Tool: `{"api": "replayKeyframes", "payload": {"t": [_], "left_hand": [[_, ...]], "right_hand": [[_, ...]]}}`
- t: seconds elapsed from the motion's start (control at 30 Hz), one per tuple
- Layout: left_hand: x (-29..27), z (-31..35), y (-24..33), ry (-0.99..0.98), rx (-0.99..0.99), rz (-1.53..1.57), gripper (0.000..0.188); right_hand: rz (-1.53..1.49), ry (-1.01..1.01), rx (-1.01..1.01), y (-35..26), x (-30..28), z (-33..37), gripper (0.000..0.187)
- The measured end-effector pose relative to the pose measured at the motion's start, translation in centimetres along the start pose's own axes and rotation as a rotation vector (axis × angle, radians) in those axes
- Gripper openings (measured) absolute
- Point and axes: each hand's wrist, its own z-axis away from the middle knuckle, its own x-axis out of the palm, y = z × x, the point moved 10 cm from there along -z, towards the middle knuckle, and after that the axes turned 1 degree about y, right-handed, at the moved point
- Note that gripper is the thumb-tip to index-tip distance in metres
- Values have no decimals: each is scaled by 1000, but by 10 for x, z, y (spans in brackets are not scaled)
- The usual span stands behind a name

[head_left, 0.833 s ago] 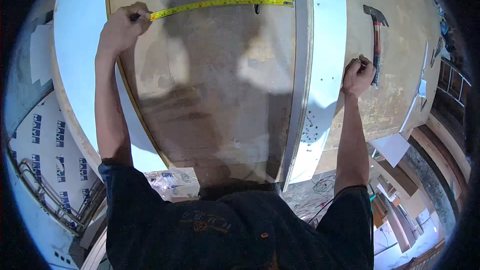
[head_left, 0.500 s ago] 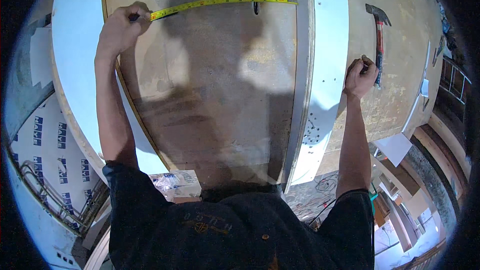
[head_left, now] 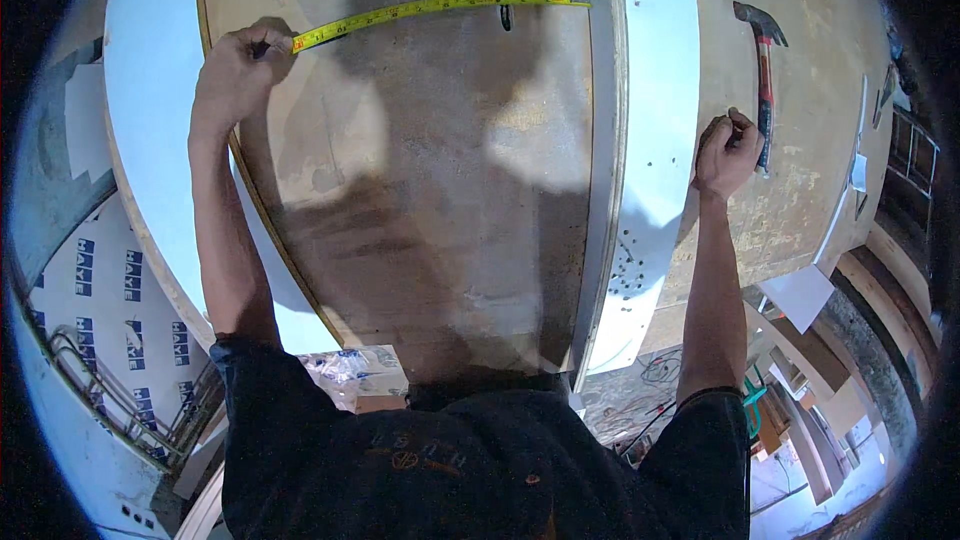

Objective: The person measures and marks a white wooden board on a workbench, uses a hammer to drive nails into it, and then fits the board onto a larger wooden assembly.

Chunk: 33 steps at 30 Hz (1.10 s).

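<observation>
A yellow tape measure (head_left: pixel 440 6) stretches across the brown board between two white panels. Its far end meets the grey edge of the right-hand white panel (head_left: pixel 655 90). My left hand (head_left: pixel 235 70) is closed on the other end of the tape, near the left-hand white panel (head_left: pixel 150 70). On the brown wood at right, my right hand (head_left: pixel 727 153) has its fingers pinched together; whatever is in them is too small to name. Just beside it lies a claw hammer (head_left: pixel 765 85) with a red and dark handle, not gripped by the hand.
A thin dark rod-like thing (head_left: pixel 504 0) lies under the tape. Small dark specks (head_left: pixel 627 260) dot the right panel. A clear plastic-wrapped bundle (head_left: pixel 350 370) sits by the near edge. Boards and cables (head_left: pixel 660 370) lie lower right; bent metal tubing (head_left: pixel 110 390) stands lower left.
The view has shifted slightly. My left hand and its end of the tape sit a little further left. A dark sliver beside the tape near that hand no longer shows. The right hand stays pinched.
</observation>
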Motion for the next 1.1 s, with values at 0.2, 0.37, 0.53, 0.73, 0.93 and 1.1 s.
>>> {"api": "replayKeyframes", "payload": {"t": [0.2,0.37,0.53,0.73,0.93,1.1], "left_hand": [[1,3,2,65,-27,11,26],[2,8,4,47,-19,55,23],[7,1,-8,73,31,89,25],[6,-3,-19,83,43,105,24],[8,-3,-17,122,57,107,26],[12,0,-26,149,25,191,25]], "right_hand": [[7,-2,-16,-1,-2,-2,23],[-7,21,34,7,-3,-2,21],[12,17,2,8,-2,0,17],[-7,42,15,2,-6,-4,17],[5,30,17,7,-6,-4,18],[25,26,9,3,-6,-2,19]]}}
